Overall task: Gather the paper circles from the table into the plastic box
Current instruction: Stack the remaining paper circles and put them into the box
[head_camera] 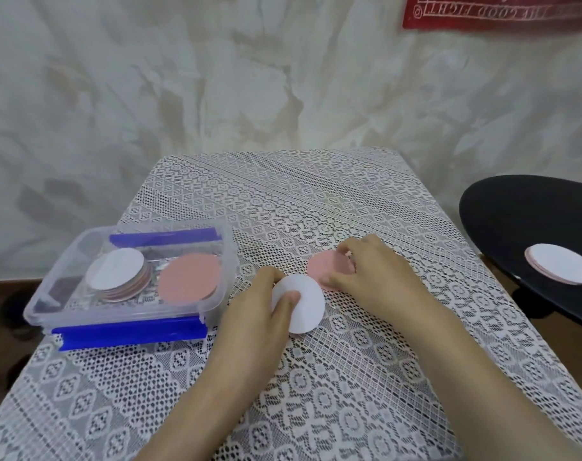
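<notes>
So, white circle (pixel 304 302): in the left hand (pixel 263 307), bowed upward, its lower edge just above the cloth.
Left hand: grasping the white circle, thumb (pixel 291 296) pressed on top and the fingers underneath, out of sight.
Pink circles (pixel 326 266): under the right hand (pixel 372 271), just beyond the left hand's white circle; how many lie in this small pile cannot be told.
Right hand: grasping the pink circles, fingers curled over their far edge and thumb at the near edge, which is lifted a little off the cloth.
Plastic box (pixel 60 271): clear and open, just to the left of the left hand, close to but not touching it.
White stack (pixel 115 269): inside the box, on the side farther from the hands, pink edges showing beneath the top sheet.
Pink stack (pixel 189 277): inside the box, on the side nearer the left hand.
Blue clips (pixel 130 334): one along the box's near side, another along its far side.
Lace cloth (pixel 316 394): white, covering the table under both hands and forearms.
Black round surface (pixel 532 221): well to the right of the right hand, off the table's edge.
Further stack (pixel 560 268): white on top with pink below, resting on the black surface.
Crumpled white sheet (pixel 183 94): hanging beyond both hands.
Red banner (pixel 499 11): high up, beyond the right hand.
</notes>
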